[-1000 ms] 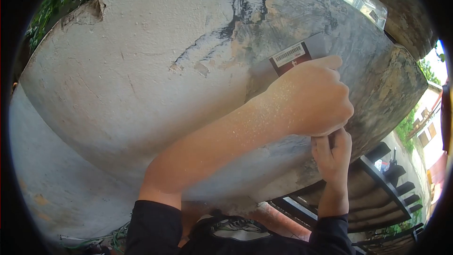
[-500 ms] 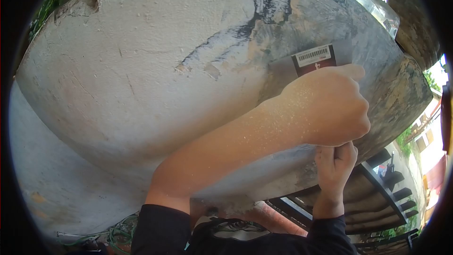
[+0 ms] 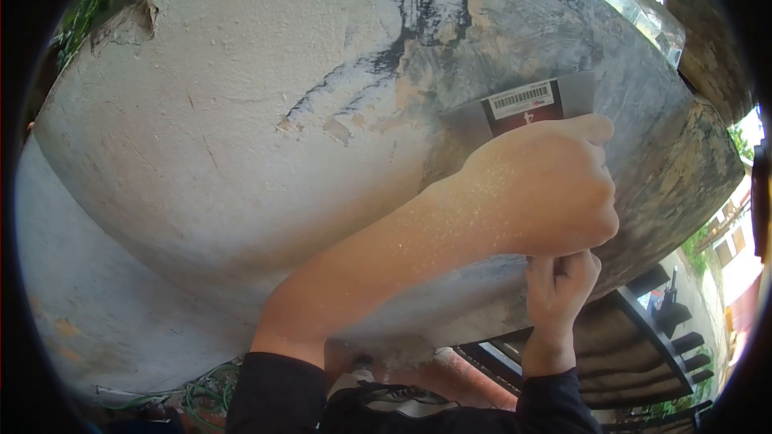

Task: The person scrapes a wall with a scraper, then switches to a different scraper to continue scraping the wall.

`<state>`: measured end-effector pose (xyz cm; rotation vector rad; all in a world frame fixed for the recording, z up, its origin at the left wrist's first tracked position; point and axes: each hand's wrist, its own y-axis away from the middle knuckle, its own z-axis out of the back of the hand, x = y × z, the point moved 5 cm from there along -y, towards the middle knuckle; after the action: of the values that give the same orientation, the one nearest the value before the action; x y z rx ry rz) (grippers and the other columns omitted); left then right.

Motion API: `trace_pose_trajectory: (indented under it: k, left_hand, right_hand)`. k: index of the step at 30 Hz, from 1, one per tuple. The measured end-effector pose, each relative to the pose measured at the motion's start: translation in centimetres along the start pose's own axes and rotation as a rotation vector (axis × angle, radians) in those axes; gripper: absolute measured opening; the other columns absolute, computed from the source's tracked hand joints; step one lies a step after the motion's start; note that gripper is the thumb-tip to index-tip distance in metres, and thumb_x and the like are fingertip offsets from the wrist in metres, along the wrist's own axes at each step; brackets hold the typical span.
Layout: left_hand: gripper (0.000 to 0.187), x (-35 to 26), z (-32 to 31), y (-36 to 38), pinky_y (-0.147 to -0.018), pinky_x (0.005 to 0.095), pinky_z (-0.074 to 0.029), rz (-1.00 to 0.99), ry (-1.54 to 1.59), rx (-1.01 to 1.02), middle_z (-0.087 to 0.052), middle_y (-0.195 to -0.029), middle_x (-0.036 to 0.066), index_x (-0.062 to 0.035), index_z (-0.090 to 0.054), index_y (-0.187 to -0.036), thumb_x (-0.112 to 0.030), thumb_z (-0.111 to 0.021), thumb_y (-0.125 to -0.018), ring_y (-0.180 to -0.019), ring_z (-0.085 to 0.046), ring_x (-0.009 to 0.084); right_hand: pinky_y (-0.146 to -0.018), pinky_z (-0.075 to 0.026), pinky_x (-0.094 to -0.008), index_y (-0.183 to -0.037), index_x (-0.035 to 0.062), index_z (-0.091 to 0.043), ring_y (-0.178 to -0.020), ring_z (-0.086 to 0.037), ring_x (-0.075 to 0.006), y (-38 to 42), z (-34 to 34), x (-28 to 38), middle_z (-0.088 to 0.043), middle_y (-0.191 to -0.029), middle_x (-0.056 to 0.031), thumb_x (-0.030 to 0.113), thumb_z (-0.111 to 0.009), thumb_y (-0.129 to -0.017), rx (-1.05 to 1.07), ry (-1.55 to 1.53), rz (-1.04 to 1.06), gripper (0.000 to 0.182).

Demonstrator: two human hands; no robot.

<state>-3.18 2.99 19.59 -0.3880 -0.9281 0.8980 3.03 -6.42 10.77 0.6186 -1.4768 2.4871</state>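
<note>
Left hand (image 3: 547,185), fist closed on the scraper (image 3: 523,104); right hand (image 3: 559,277) grips below; wall (image 3: 241,112) part scraped, white coat mostly left.

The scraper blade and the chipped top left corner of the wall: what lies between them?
In the head view, only wall surface lies between the scraper blade and the chipped corner: rough whitish plaster with dark streaks and small peeled patches.

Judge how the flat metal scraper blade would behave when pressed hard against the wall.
The scraper blade looks thin and flat, so it probably flexes slightly rather than staying rigid. Both the left hand and right hand grip it, suggesting firm pressure is needed. Its smooth face may slide over the wall.
</note>
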Motion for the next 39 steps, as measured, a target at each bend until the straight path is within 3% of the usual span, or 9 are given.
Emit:
trace_pose_trajectory:
  k: [8, 9, 12, 17, 21, 22, 24, 38, 39]
  left_hand:
    - [0.021, 0.6, 0.4, 0.3, -0.072, 0.0294, -0.040, 0.026, -0.002, -0.089, -0.051, -0.056, -0.003, -0.0110, -0.055, -0.051, -0.016, -0.067, -0.068, -0.062, -0.051, 0.0156]
    - [0.021, 0.5, 0.5, 0.2, -0.072, 0.0294, -0.040, 0.023, -0.003, -0.088, -0.051, -0.056, -0.003, -0.0110, -0.055, -0.051, -0.016, -0.067, -0.068, -0.062, -0.051, 0.0156]
    - [0.021, 0.3, 0.9, 0.0, -0.070, 0.0294, -0.039, 0.016, 0.081, -0.083, -0.050, -0.055, -0.003, -0.0110, -0.056, -0.051, -0.016, -0.067, -0.068, -0.062, -0.051, 0.0154]
    - [0.017, 0.4, 0.6, -0.1, -0.069, 0.0292, -0.038, 0.039, -0.024, -0.118, -0.046, -0.054, -0.004, -0.0119, -0.055, -0.049, -0.019, -0.067, -0.060, -0.061, -0.049, 0.0150]
    - [0.017, 0.3, 1.4, -0.3, -0.069, 0.0293, -0.038, 0.064, 0.007, -0.140, -0.047, -0.054, -0.005, -0.0129, -0.056, -0.049, -0.021, -0.068, -0.059, -0.061, -0.049, 0.0149]
    - [0.018, 0.4, 1.4, -0.4, -0.069, 0.0292, -0.038, 0.066, 0.036, -0.090, -0.049, -0.054, -0.005, -0.0137, -0.056, -0.049, -0.021, -0.068, -0.061, -0.061, -0.049, 0.0150]
    - [0.020, 0.8, 1.4, 0.0, -0.069, 0.0291, -0.038, 0.077, 0.053, -0.043, -0.050, -0.054, -0.005, -0.0144, -0.057, -0.049, -0.022, -0.069, -0.063, -0.061, -0.050, 0.0151]
    - [0.023, -0.1, 0.4, 0.1, -0.070, 0.0283, -0.040, -0.004, 0.085, -0.039, -0.052, -0.053, -0.003, -0.0119, -0.057, -0.050, -0.022, -0.067, -0.067, -0.061, -0.052, 0.0160]
    - [0.023, -0.3, 0.4, 0.1, -0.070, 0.0283, -0.040, 0.001, 0.097, -0.037, -0.052, -0.053, -0.003, -0.0119, -0.057, -0.050, -0.022, -0.067, -0.067, -0.061, -0.052, 0.0160]
  right_hand:
    - [-0.047, -0.031, -0.0246, -0.081, -0.0052, -0.059, -0.054, -0.045, -0.0045, -1.3, -0.1, 1.0, -0.056, -0.059, -0.0015, 0.008, -0.063, -0.091, -0.021, 0.054, 0.060, 0.017]
    - [-0.086, -0.049, -0.0309, -0.090, -0.0069, -0.064, -0.047, -0.056, -0.0222, -0.9, 0.0, 0.4, -0.055, -0.054, -0.0140, 0.004, -0.068, -0.080, 0.000, 0.075, -0.011, 0.015]
    - [-0.103, -0.040, -0.0342, -0.091, -0.0069, -0.064, -0.048, -0.057, -0.0256, -0.6, 1.4, 0.1, -0.055, -0.055, -0.0164, 0.002, -0.067, -0.079, -0.010, 0.098, 0.058, 0.015]
    - [-0.082, -0.051, -0.0305, -0.096, -0.0061, -0.065, -0.065, -0.069, -0.0314, -0.5, 0.5, -0.2, -0.065, -0.076, -0.0232, 0.001, -0.067, -0.079, 0.020, 0.163, -0.049, 0.018]
    - [-0.094, -0.046, -0.0382, -0.098, -0.0056, -0.065, -0.070, -0.068, -0.0396, 0.0, 1.5, 0.3, -0.066, -0.086, -0.0265, 0.004, -0.069, -0.080, 0.018, 0.047, -0.205, 0.020]
    - [-0.094, -0.046, -0.0382, -0.098, -0.0056, -0.065, -0.070, -0.068, -0.0396, -0.2, 1.0, 0.1, -0.066, -0.086, -0.0265, 0.004, -0.069, -0.080, 0.025, 0.046, -0.210, 0.020]
    - [-0.050, -0.039, -0.0263, -0.083, -0.0054, -0.057, -0.054, -0.053, -0.0080, -1.2, -0.2, 0.7, -0.060, -0.061, -0.0063, 0.005, -0.059, -0.093, 0.034, 0.115, 0.110, 0.014]
    - [-0.053, -0.038, -0.0226, -0.083, -0.0046, -0.059, -0.058, -0.050, -0.0045, 0.7, -0.1, 1.1, -0.059, -0.062, -0.0034, 0.006, -0.062, -0.092, -0.037, 0.077, 0.097, 0.014]
    - [-0.076, -0.041, -0.0305, -0.084, -0.0034, -0.061, -0.051, -0.053, -0.0146, 0.8, 0.5, 0.9, -0.056, -0.056, -0.0071, 0.006, -0.068, -0.087, -0.051, 0.018, -0.122, 0.012]
